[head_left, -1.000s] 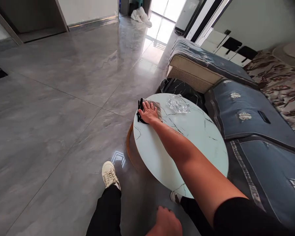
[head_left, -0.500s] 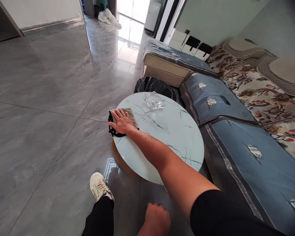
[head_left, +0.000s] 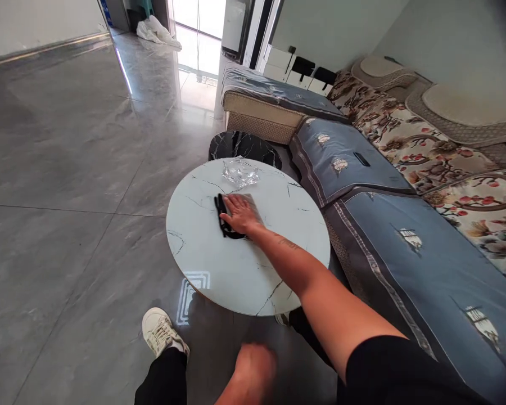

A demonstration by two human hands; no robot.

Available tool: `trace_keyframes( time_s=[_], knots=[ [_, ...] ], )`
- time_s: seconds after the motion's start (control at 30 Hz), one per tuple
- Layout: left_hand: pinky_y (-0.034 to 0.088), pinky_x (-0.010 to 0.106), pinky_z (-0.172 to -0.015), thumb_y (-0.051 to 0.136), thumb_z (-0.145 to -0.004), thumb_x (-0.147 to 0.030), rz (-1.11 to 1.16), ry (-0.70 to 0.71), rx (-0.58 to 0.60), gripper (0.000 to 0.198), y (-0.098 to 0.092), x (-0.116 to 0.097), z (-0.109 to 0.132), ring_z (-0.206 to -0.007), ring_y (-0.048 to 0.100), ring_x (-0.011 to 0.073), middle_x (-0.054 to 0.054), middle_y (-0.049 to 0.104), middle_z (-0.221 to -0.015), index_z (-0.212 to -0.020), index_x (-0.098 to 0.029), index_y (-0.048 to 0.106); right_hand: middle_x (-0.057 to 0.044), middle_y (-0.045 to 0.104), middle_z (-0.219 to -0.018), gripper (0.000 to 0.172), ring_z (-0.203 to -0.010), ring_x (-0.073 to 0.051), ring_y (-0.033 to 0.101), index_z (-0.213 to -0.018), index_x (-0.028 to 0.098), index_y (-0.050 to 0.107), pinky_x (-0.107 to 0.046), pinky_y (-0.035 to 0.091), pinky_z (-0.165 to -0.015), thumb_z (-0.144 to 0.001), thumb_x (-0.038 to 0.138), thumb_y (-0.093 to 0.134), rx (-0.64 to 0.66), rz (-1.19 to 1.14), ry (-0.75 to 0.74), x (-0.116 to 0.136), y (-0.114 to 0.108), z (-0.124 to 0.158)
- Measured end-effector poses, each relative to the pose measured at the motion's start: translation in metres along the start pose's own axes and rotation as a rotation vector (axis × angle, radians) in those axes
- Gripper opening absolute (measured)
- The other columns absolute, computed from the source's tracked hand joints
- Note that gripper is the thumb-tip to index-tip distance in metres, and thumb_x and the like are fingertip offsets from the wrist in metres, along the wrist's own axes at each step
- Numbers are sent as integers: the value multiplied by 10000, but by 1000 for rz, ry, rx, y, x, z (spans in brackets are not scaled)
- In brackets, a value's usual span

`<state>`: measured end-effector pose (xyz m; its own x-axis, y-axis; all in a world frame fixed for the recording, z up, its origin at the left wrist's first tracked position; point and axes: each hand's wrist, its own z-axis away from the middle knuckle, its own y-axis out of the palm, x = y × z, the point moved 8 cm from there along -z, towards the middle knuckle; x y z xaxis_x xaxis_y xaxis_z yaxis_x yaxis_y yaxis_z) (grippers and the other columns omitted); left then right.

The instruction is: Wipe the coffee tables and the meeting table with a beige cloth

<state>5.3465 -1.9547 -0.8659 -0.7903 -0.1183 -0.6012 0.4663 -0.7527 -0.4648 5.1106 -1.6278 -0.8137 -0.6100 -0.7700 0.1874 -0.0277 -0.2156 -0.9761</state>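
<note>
My right hand (head_left: 241,215) lies flat with its fingers stretched out on a folded grey-brown cloth (head_left: 253,203) with a black edge. The palm presses this cloth against the white marble-patterned round table (head_left: 202,247), near the middle of its top. Just behind the cloth sits a clear, glass-like dish with a pointed rim (head_left: 240,172). Low in the view, my left hand (head_left: 255,363) hangs in front of the table, away from it. It is blurred by motion but looks curled into a loose fist, with nothing seen in it.
A lower black marble-patterned table (head_left: 244,145) stands behind the white one. To the right runs a sofa with blue seat covers (head_left: 388,236), a dark remote-like object (head_left: 361,160) on it. My shoe (head_left: 160,332) is on the shiny grey floor (head_left: 67,225). A white bundle (head_left: 156,31) lies far back.
My right hand has slid the cloth from the table's left edge rightward to its middle. My left hand is still low, now more blurred. The view has shifted a little.
</note>
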Motion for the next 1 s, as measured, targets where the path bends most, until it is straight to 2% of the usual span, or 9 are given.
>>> trace_keyframes(
  time_s=[0.13,0.27,0.33,0.43,0.57,0.73,0.87,1.0],
  knots=[
    [637,540,-1060,606,-981,-146,-61,-33,24,417,-9,-4,8,-1251,777,425,253,804,-1316,-1344,-103,807,-64,121,-1940,838,-1796,-286,61,-1844,213,191,-561,84,-1448,-1142,667,257,9,46,295,-124,-19,49],
    [637,550,-1071,580,-980,-125,-88,-49,37,423,-5,-3,6,-1252,780,420,254,813,-1295,-1329,-109,817,-76,120,-1941,846,-1791,-314,65,-1844,198,169,-615,88,-1436,-1142,669,174,-25,83,612,-238,-30,123],
    [634,546,-1078,546,-990,-114,-97,-52,42,440,-1,-3,3,-1260,780,412,258,816,-1282,-1336,-114,817,-86,132,-1940,858,-1786,-327,75,-1841,200,188,-652,99,-1425,-1135,686,149,-48,93,727,-277,-32,159],
    [642,542,-1044,570,-979,-141,-109,-46,42,423,7,-2,-1,-1234,790,408,256,828,-1226,-1316,-146,824,-86,115,-1941,881,-1783,-335,70,-1843,212,183,-695,121,-1411,-1122,715,125,-63,69,827,-309,-30,196],
    [645,528,-978,607,-965,-187,-113,-21,2,383,11,-2,0,-1161,807,392,239,830,-1187,-1274,-194,833,-100,106,-1940,897,-1780,-370,70,-1844,209,183,-742,149,-1389,-1116,728,119,-82,40,902,-312,-27,216],
    [610,522,-993,541,-1007,-195,-110,-23,0,405,12,-3,9,-1197,785,392,253,805,-1243,-1301,-176,819,-122,121,-1937,885,-1780,-370,86,-1845,182,176,-666,168,-1408,-1128,697,111,-83,80,897,-286,-21,225],
    [599,557,-1059,589,-991,-203,-132,13,45,452,18,-13,16,-1271,752,427,273,771,-1350,-1396,-117,770,-114,128,-1936,857,-1783,-355,98,-1844,168,178,-635,162,-1420,-1145,661,126,-48,118,836,-240,-13,228],
    [609,560,-1071,632,-982,-194,-161,47,24,453,15,-22,27,-1274,750,424,277,770,-1341,-1407,-98,756,-99,103,-1937,833,-1790,-341,79,-1843,167,174,-601,129,-1434,-1160,644,165,-15,118,703,-168,-4,208]
  ],
)
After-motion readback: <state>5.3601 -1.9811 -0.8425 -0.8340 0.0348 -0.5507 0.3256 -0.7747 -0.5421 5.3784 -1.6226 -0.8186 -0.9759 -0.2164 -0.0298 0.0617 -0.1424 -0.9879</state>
